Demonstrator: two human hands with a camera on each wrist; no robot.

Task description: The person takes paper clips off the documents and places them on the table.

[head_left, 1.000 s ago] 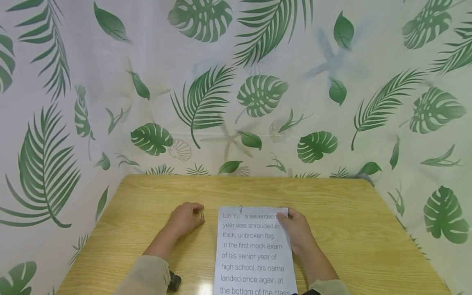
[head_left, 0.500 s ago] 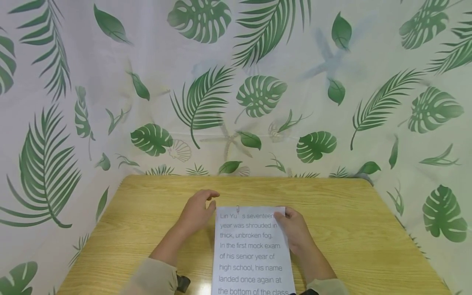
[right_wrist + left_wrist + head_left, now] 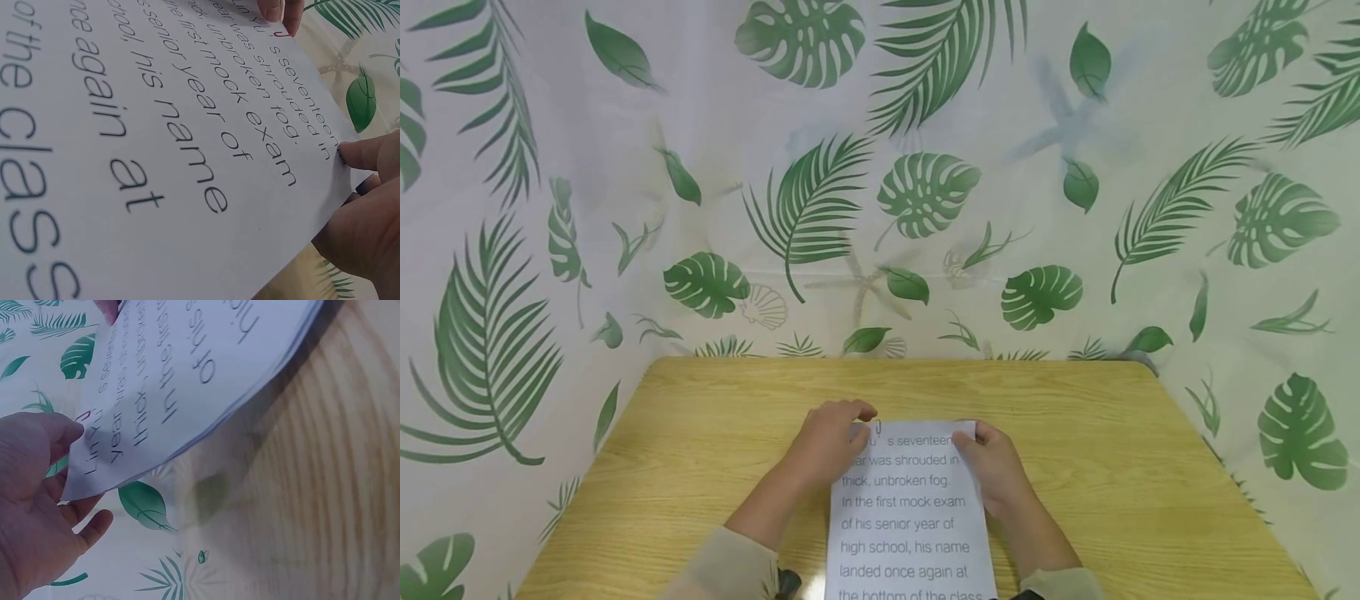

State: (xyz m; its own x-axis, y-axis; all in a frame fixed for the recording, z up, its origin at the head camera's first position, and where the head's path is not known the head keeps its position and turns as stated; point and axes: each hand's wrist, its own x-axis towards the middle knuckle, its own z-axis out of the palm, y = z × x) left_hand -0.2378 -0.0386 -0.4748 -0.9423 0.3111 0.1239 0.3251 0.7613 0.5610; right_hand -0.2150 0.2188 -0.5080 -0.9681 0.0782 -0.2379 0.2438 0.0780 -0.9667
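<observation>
White sheets of paper (image 3: 902, 517) with large black print are tilted up from the table, their layered edges showing in the left wrist view. A red paper clip (image 3: 279, 31) sits on the top edge, near the upper left corner. My left hand (image 3: 829, 442) pinches that corner, its thumb in front beside the clip and its fingers (image 3: 94, 528) behind. At the upper right corner, my right hand (image 3: 1000, 467) grips the sheets, with the thumb (image 3: 362, 154) on the printed face and the other fingers mostly hidden behind.
The wood-grain table (image 3: 1150, 500) extends on both sides of the paper. A curtain (image 3: 947, 275) with green leaf prints stands behind it and along the sides. In the left wrist view, a small green oval thing (image 3: 202, 556) appears below the paper.
My left hand has moved right from the table beside the paper to its upper left corner and taken hold there. The small clip earlier seen by that hand is out of the head view. My right hand keeps its grip.
</observation>
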